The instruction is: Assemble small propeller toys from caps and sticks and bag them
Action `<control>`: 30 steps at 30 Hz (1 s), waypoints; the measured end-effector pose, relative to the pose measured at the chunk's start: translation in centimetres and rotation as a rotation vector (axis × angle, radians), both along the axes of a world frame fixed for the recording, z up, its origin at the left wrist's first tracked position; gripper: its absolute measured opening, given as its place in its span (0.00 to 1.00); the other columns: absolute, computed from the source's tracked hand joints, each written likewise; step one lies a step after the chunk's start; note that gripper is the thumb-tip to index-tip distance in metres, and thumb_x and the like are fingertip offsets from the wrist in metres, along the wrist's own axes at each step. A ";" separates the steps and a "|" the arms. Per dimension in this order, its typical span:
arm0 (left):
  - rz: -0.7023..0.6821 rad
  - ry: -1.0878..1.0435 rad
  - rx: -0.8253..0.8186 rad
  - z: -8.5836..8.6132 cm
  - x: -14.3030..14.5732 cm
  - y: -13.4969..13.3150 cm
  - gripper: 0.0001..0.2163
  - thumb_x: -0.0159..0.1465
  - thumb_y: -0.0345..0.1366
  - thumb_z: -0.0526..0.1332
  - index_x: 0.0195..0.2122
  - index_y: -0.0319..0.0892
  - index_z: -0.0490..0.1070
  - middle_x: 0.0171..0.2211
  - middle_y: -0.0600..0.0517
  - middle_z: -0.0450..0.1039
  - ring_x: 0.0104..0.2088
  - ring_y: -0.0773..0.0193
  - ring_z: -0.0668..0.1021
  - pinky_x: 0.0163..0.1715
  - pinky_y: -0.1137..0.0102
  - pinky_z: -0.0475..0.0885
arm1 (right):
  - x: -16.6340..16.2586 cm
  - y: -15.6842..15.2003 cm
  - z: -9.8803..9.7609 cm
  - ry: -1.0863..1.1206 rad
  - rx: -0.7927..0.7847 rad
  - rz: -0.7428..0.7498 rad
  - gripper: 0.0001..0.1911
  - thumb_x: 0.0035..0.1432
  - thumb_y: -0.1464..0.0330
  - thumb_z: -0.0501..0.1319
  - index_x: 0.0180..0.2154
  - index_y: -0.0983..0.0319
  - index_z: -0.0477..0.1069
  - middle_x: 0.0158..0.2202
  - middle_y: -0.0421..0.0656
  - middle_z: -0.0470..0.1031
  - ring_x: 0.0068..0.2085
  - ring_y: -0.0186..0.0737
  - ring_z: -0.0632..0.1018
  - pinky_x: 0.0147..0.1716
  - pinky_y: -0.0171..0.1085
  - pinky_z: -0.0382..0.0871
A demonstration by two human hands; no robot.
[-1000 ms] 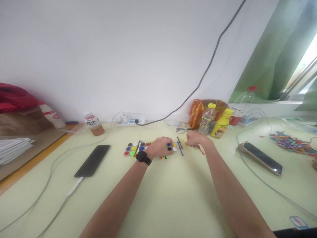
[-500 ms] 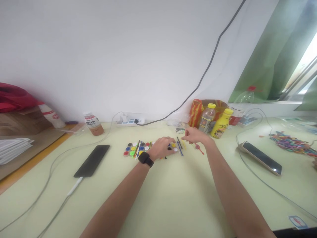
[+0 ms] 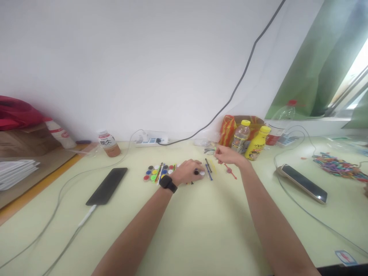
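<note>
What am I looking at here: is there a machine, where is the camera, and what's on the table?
There's no machine, just a person's two bare hands. One camera, worn on the head, looks forward and down. On the pale table lie small coloured discs, thin blue sticks and a red piece. A dark phone lies to the left, and a yellow bottle stands behind. The left hand, with a black wristband, is over the discs; the right hand is just behind the red piece. Whether either holds anything is too small to tell.
</note>
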State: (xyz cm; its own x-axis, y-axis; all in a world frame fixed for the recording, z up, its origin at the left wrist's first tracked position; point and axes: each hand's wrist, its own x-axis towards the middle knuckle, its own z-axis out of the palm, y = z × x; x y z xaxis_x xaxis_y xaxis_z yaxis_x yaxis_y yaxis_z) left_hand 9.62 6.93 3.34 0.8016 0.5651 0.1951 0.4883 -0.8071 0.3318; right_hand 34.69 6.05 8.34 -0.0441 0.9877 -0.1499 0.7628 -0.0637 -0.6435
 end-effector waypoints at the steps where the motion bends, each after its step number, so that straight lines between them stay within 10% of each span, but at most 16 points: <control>1: 0.007 -0.004 0.002 0.1 -0.3 0.1 0.18 0.63 0.42 0.67 0.54 0.51 0.78 0.59 0.49 0.75 0.57 0.48 0.77 0.56 0.62 0.70 | 0.1 0.0 0.0 0.002 0.001 0.000 0.05 0.61 0.70 0.62 0.37 0.60 0.65 0.32 0.43 0.80 0.36 0.41 0.80 0.34 0.35 0.69; 4: 0.025 -0.028 -0.035 0.0 -1.1 0.8 0.27 0.59 0.43 0.70 0.61 0.51 0.73 0.62 0.48 0.72 0.58 0.49 0.76 0.59 0.61 0.69 | 0.2 -0.1 0.0 0.011 0.002 0.002 0.05 0.61 0.72 0.61 0.37 0.60 0.65 0.33 0.43 0.80 0.37 0.41 0.80 0.35 0.36 0.70; 21: 0.027 -0.077 0.007 -1.4 0.4 0.8 0.13 0.67 0.42 0.65 0.51 0.48 0.79 0.51 0.48 0.80 0.51 0.51 0.79 0.51 0.62 0.72 | -0.4 -0.6 1.0 0.063 0.048 0.030 0.07 0.65 0.75 0.60 0.39 0.59 0.62 0.29 0.41 0.79 0.33 0.40 0.81 0.32 0.35 0.70; 30: 0.088 -0.439 -0.118 1.5 -0.3 0.6 0.27 0.65 0.48 0.68 0.63 0.49 0.67 0.57 0.46 0.76 0.53 0.53 0.79 0.51 0.60 0.76 | -2.4 -0.9 1.1 0.414 0.037 0.193 0.15 0.63 0.62 0.67 0.46 0.58 0.64 0.30 0.39 0.78 0.31 0.38 0.78 0.33 0.37 0.72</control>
State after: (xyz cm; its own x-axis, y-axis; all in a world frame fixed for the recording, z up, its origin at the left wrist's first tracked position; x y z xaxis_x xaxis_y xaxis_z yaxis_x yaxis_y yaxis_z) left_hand 9.36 7.53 4.89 0.6058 0.6658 0.4356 0.3461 -0.7135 0.6092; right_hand 32.25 5.11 9.42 -0.2765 0.9599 -0.0456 0.4365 0.0832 -0.8959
